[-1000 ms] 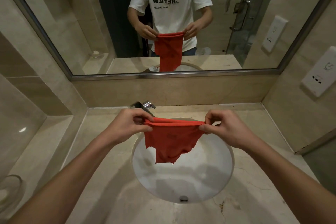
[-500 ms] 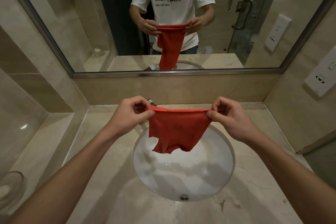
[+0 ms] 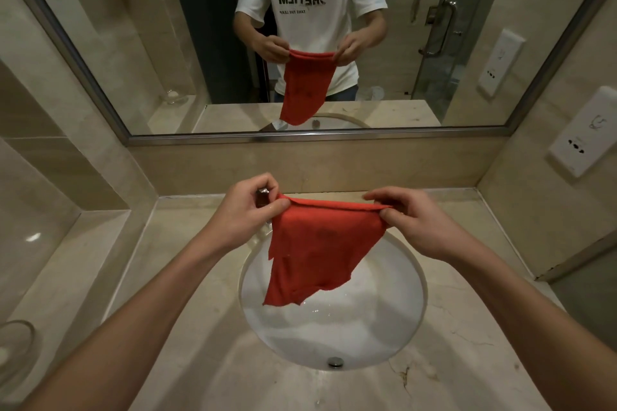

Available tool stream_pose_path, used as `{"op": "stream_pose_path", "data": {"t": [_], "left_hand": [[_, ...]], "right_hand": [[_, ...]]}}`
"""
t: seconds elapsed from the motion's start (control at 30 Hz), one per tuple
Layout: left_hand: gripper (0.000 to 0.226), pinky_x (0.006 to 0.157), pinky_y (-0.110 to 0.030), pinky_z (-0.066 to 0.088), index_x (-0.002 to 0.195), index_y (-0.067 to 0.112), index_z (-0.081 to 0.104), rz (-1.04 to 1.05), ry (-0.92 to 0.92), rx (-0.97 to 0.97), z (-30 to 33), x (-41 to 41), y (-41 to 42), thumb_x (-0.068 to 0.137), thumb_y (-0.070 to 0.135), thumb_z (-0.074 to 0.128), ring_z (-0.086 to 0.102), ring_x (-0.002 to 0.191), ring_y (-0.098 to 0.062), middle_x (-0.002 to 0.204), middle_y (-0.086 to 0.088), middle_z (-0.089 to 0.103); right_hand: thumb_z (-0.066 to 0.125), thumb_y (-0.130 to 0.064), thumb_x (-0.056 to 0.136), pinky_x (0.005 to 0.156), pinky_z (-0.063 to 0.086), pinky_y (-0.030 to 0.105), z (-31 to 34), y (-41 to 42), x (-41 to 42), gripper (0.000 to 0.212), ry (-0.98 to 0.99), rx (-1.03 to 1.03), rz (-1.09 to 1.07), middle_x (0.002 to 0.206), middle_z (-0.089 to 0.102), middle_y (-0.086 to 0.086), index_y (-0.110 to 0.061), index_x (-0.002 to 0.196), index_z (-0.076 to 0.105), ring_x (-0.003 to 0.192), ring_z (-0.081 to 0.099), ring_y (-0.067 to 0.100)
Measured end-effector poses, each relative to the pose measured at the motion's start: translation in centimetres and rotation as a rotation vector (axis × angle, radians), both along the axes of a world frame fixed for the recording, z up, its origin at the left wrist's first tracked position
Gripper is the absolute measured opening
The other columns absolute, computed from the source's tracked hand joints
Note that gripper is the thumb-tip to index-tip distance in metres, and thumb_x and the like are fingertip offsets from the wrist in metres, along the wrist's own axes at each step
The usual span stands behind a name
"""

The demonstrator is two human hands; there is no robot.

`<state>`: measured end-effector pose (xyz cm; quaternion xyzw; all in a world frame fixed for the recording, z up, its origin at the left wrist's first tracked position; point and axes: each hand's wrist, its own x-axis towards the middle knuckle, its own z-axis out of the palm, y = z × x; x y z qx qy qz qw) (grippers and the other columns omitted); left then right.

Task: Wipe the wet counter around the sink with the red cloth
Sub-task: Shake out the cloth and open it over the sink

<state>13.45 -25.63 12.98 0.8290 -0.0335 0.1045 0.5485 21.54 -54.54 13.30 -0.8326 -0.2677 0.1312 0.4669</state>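
Cloth held stretched above sink.

Left hand and right hand each pinch a top corner of the thin red fabric cloth, which hangs over the round white ceramic sink, clear of the beige marble counter.

Dim, warm, yellowish light overall, brightest on the white sink at lower centre, where soft shadows pool in the bowl. A small glare spot on the wall tile at left. Wide-angle bend bows the mirror frame and the frame edges. Forearms at the bottom corners look soft; the centre is sharp.
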Motion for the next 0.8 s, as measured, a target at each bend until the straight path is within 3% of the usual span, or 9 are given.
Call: {"op": "stream_pose_path", "data": {"t": [0.13, 0.27, 0.33, 0.4, 0.5, 0.6, 0.67, 0.73, 0.8], "left_hand": [[0.018, 0.063, -0.034, 0.047, 0.087, 0.016, 0.057, -0.036, 0.035, -0.092, -0.7, -0.4, -0.1, 0.087, 0.003, 0.07, 0.058, 0.068, -0.019, 0.081, 0.006, 0.057], [0.018, 0.063, -0.031, 0.039, 0.087, 0.03, 0.058, -0.051, 0.041, -0.14, -1.3, -0.6, -1.3, 0.089, 0.012, 0.063, 0.05, 0.069, -0.022, 0.083, 0.013, 0.053], [0.016, 0.065, -0.031, 0.037, 0.089, 0.029, 0.057, -0.061, 0.033, -0.17, -1.4, -0.6, -2.1, 0.09, 0.013, 0.058, 0.046, 0.07, -0.02, 0.085, 0.014, 0.052], [0.017, 0.067, -0.027, 0.037, 0.093, 0.023, 0.056, -0.084, 0.025, -0.18, -1.3, -0.6, -2.8, 0.094, 0.006, 0.056, 0.047, 0.072, -0.012, 0.088, 0.014, 0.052], [0.019, 0.07, -0.027, 0.04, 0.094, 0.026, 0.057, -0.145, 0.038, -0.194, -0.8, -0.4, -3.8, 0.093, 0.007, 0.058, 0.052, 0.076, -0.01, 0.093, 0.014, 0.055], [0.021, 0.076, -0.038, 0.043, 0.091, 0.028, 0.06, -0.222, 0.036, -0.197, -0.5, -0.1, -4.7, 0.089, 0.007, 0.059, 0.054, 0.083, -0.02, 0.095, 0.009, 0.059], [0.015, 0.081, -0.042, 0.046, 0.092, 0.019, 0.06, -0.246, 0.019, -0.212, -0.4, 0.1, -5.2, 0.088, 0.004, 0.061, 0.057, 0.088, -0.02, 0.094, 0.0, 0.061], [0.013, 0.082, -0.038, 0.049, 0.091, 0.012, 0.059, -0.232, 0.01, -0.249, -0.2, 0.2, -5.4, 0.086, 0.001, 0.063, 0.059, 0.09, -0.016, 0.091, -0.002, 0.062], [0.016, 0.08, -0.032, 0.053, 0.091, 0.009, 0.057, -0.195, 0.014, -0.283, -0.3, 0.3, -5.2, 0.085, -0.003, 0.066, 0.062, 0.087, -0.014, 0.087, 0.004, 0.064]], "right_hand": [[0.038, 0.004, 0.092, 0.08, 0.051, 0.028, 0.2, 0.4, -0.6, 0.041, 0.05, 0.004, 0.027, 0.096, 0.072, 0.001, -0.015, 0.106, 0.072, 0.087, 0.065, 0.014], [0.032, -0.016, 0.081, 0.072, 0.045, 0.026, 0.0, 1.2, -1.6, 0.042, 0.035, 0.001, 0.022, 0.09, 0.07, -0.005, -0.02, 0.093, 0.073, 0.085, 0.06, 0.01], [0.037, -0.024, 0.076, 0.071, 0.043, 0.027, -0.2, 1.4, -1.8, 0.038, 0.074, -0.024, 0.02, 0.089, 0.068, -0.008, -0.024, 0.094, 0.071, 0.086, 0.059, 0.009], [0.047, -0.045, 0.079, 0.071, 0.042, 0.028, -0.4, 1.5, -2.0, 0.036, 0.069, -0.125, 0.046, 0.089, 0.065, -0.009, -0.028, 0.103, 0.068, 0.086, 0.059, 0.012], [0.067, -0.076, 0.069, 0.066, 0.049, 0.029, -0.6, 1.8, -2.2, 0.055, -0.002, -0.287, 0.076, 0.086, 0.066, -0.007, -0.031, 0.099, 0.067, 0.078, 0.062, 0.01], [0.077, -0.071, 0.066, 0.061, 0.044, 0.039, -0.9, 2.7, -2.2, 0.06, -0.113, -0.339, 0.07, 0.074, 0.06, 0.004, -0.014, 0.069, 0.06, 0.065, 0.054, 0.016], [0.083, -0.059, 0.067, 0.057, 0.034, 0.039, -1.2, 3.5, -2.6, 0.062, -0.019, -0.204, 0.098, 0.063, 0.046, 0.002, -0.01, 0.062, 0.046, 0.057, 0.041, 0.017], [0.088, -0.05, 0.066, 0.059, 0.031, 0.035, -1.7, 4.1, -2.7, 0.053, 0.135, -0.028, 0.105, 0.061, 0.042, -0.004, -0.018, 0.066, 0.045, 0.059, 0.039, 0.014], [0.088, -0.051, 0.064, 0.06, 0.035, 0.035, -1.9, 4.5, -2.8, 0.048, 0.225, 0.06, 0.104, 0.068, 0.052, 0.001, -0.021, 0.082, 0.055, 0.063, 0.047, 0.015]]}}
